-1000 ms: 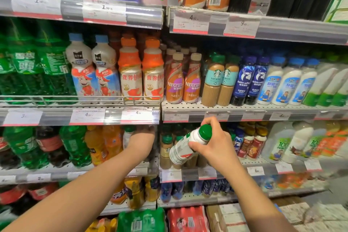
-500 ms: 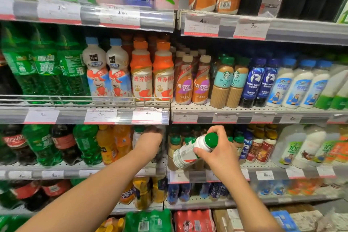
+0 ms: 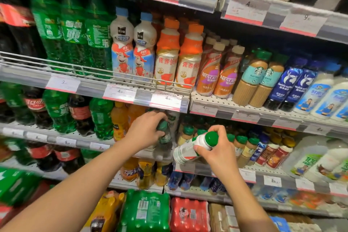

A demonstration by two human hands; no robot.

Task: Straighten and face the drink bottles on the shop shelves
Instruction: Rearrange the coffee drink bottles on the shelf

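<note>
Head view: we see our right hand (image 3: 219,153) gripping a white green-capped bottle (image 3: 190,148), tilted before the lower shelf (image 3: 250,174); our left hand (image 3: 146,131) grasps a dark green-capped bottle (image 3: 163,137) standing just beside it.

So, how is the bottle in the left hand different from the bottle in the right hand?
The left hand grips a clear bottle that stands nearly upright at the shelf edge; the right hand holds a white bottle tilted far over, cap toward the camera. The clear bottle's cap is dark green, the white bottle's brighter green. Both are held near the cap.
</note>
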